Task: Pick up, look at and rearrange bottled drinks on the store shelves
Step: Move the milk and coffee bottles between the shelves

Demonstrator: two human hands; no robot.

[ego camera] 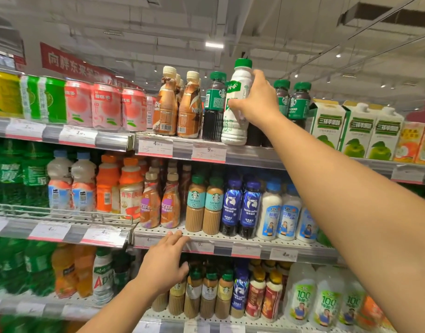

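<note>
My right forearm fills the near right of the view, stretched up and away from me to the top shelf (254, 156). There my right hand (257, 99) is wrapped round the white bottle (235, 123) with the green cap, thumb on the label side and fingers round the far side. The bottle stands at the shelf's front edge, tilted a little, its base on or just above the shelf; I cannot tell which. Its label carries green Chinese writing.

My left hand (164, 263) is lower, arm reaching up from the bottom of the view. Its fingers lie fairly straight, tips resting on the front lip of the middle shelf (230, 241), holding nothing.

Just left of the white bottle stands a dark Starbucks bottle (215, 106) with a green cap; two more of them (295, 102) stand behind my right hand. Further left are brown Nescafé bottles (177, 104), then pink cans (105, 106). To the right are white cartons (355, 131) printed with green apples. A price tag (208, 152) under the bottle reads 9 and something.

On the middle shelf, above my left fingers, stand Nescafé bottles with purple labels (158, 203), Starbucks Flat White bottles (204, 205), blue Luckin Coffee bottles (242, 207) and white bottles with blue caps (278, 210). A red banner (69, 62) hangs above.
</note>
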